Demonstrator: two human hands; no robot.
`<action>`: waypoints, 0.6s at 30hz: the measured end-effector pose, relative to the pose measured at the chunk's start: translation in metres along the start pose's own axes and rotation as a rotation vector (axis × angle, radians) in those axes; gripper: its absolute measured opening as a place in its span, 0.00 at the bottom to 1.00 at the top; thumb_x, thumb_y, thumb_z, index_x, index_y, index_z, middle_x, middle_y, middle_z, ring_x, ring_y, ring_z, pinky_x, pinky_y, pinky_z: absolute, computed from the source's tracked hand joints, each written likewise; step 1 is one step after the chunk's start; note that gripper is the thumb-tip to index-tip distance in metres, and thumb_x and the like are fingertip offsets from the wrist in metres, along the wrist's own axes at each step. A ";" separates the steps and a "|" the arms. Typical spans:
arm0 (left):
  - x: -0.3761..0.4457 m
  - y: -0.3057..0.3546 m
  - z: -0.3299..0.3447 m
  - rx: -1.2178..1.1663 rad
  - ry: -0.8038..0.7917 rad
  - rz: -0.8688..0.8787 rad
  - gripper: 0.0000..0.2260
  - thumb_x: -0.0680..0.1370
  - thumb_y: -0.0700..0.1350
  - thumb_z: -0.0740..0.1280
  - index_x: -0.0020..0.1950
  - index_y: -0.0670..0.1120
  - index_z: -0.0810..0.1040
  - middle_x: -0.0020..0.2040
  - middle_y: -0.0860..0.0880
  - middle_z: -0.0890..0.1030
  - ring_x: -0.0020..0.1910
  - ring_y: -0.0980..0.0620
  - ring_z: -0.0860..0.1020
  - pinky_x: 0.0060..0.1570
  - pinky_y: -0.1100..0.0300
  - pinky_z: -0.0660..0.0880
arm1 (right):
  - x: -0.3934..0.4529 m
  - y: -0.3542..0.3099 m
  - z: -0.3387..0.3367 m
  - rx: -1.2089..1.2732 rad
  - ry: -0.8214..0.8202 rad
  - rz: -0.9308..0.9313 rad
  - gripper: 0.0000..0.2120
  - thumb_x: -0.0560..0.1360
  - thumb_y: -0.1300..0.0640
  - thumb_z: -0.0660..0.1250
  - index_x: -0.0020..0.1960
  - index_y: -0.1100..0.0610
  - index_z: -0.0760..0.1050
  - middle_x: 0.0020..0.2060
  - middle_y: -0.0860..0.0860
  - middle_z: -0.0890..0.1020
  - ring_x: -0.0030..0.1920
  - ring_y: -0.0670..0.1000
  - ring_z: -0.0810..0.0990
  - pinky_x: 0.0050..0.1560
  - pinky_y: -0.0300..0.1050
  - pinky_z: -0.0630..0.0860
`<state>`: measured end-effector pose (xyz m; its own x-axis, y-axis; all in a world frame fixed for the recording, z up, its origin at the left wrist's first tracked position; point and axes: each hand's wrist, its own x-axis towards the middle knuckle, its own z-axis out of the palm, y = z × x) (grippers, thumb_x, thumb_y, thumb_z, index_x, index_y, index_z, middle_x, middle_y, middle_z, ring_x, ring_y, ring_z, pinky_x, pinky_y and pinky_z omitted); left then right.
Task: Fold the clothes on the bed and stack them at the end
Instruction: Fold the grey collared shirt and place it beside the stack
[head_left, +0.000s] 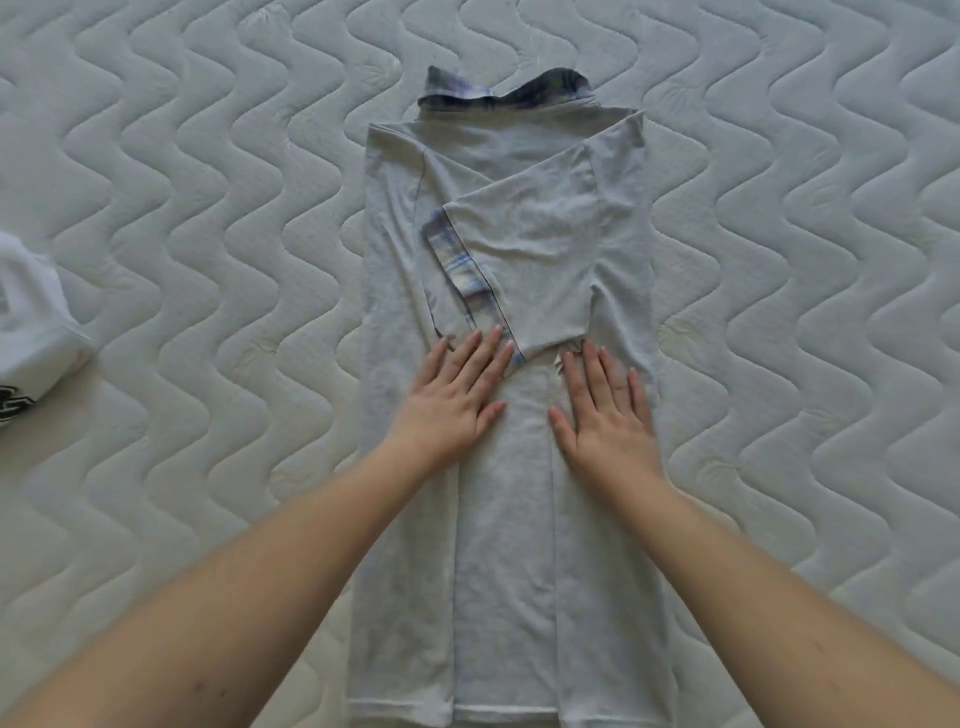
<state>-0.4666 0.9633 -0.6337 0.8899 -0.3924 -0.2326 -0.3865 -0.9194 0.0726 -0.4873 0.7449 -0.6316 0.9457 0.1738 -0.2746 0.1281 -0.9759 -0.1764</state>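
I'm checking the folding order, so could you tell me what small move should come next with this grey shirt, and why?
Probably take the bottom hem and fold it up toward the collar. The grey shirt is already a narrow strip, sleeves folded in, with the left hand and right hand lying flat on it.

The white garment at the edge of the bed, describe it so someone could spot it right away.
Start at the quilted mattress and the grey shirt in the middle. Look far left to the frame's edge: the white garment lies there, cut off. Unlike the grey shirt with plaid trim, it is bright white with black print.
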 end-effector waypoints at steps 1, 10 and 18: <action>-0.009 0.005 0.003 -0.009 -0.004 -0.017 0.28 0.82 0.59 0.45 0.80 0.50 0.48 0.80 0.52 0.49 0.79 0.52 0.47 0.76 0.50 0.45 | -0.009 0.004 0.001 -0.005 -0.017 -0.002 0.31 0.79 0.41 0.46 0.79 0.52 0.53 0.79 0.51 0.54 0.78 0.47 0.49 0.76 0.50 0.41; -0.138 0.058 0.035 -0.141 -0.064 -0.009 0.28 0.81 0.57 0.54 0.80 0.50 0.56 0.80 0.49 0.55 0.79 0.51 0.54 0.75 0.50 0.53 | -0.140 0.005 0.016 -0.044 -0.097 -0.096 0.31 0.77 0.44 0.53 0.76 0.57 0.65 0.76 0.52 0.65 0.75 0.53 0.65 0.74 0.55 0.56; -0.274 0.102 0.054 -0.255 -0.201 -0.020 0.32 0.81 0.56 0.57 0.80 0.46 0.50 0.80 0.45 0.54 0.78 0.48 0.56 0.75 0.50 0.55 | -0.268 -0.012 0.042 -0.111 -0.122 -0.144 0.30 0.77 0.44 0.55 0.74 0.58 0.67 0.75 0.53 0.67 0.74 0.55 0.67 0.71 0.56 0.61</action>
<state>-0.7634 0.9784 -0.6145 0.8213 -0.3849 -0.4210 -0.2739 -0.9135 0.3008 -0.7550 0.7156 -0.5952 0.8729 0.3206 -0.3678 0.2978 -0.9472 -0.1189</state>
